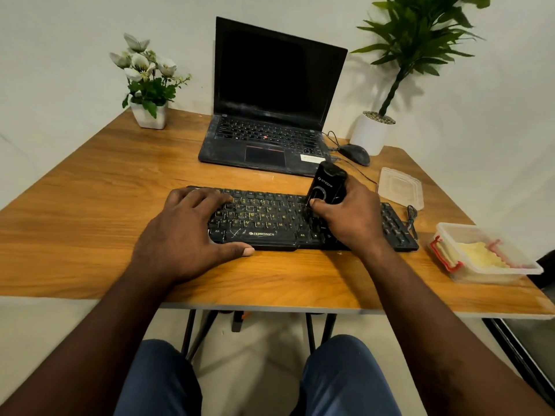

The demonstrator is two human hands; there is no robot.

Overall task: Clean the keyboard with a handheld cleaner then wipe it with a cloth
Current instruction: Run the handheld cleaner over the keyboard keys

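Note:
A black keyboard (270, 223) with yellowish key legends lies across the middle of the wooden table (90, 205). My left hand (186, 226) lies flat over its left end, fingers straight on the keys, thumb along the front edge. My right hand (351, 217) grips a black handheld cleaner (327, 186) that stands upright on the keys right of centre, with my thumb on its round button. A yellow cloth (480, 253) lies in a clear plastic box (450, 232) at the right edge of the table.
An open black laptop (270, 94) stands behind the keyboard, with a black mouse (356, 154) and cable to its right. A clear lid (401, 187) lies by the keyboard's far right end. A white flower pot (148, 114) and a tall potted plant (372, 133) stand at the back.

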